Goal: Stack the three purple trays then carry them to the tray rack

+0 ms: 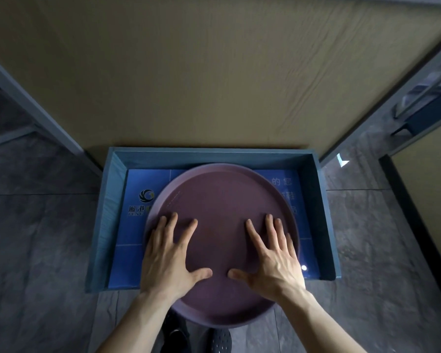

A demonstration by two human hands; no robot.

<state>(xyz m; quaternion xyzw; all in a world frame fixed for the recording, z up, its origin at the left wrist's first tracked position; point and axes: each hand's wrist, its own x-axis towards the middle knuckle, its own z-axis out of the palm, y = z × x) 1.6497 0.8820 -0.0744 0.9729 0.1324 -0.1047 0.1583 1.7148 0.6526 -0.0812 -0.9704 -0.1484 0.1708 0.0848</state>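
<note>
A: Hands?
B: Left hand (169, 253) and right hand (271, 253) lay spread, flat, gripping nothing.
A: Tray?
B: Purple tray (222, 200) under both palms, in blue rack (110, 212), near edge overhanging.

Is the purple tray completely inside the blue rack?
No, the purple tray sticks out over the open front of the blue rack.

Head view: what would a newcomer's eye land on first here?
A large round purple tray fills the centre, lying in a blue open-fronted box on the floor, its near edge overhanging. The left hand and right hand lie flat on it, fingers spread.
</note>
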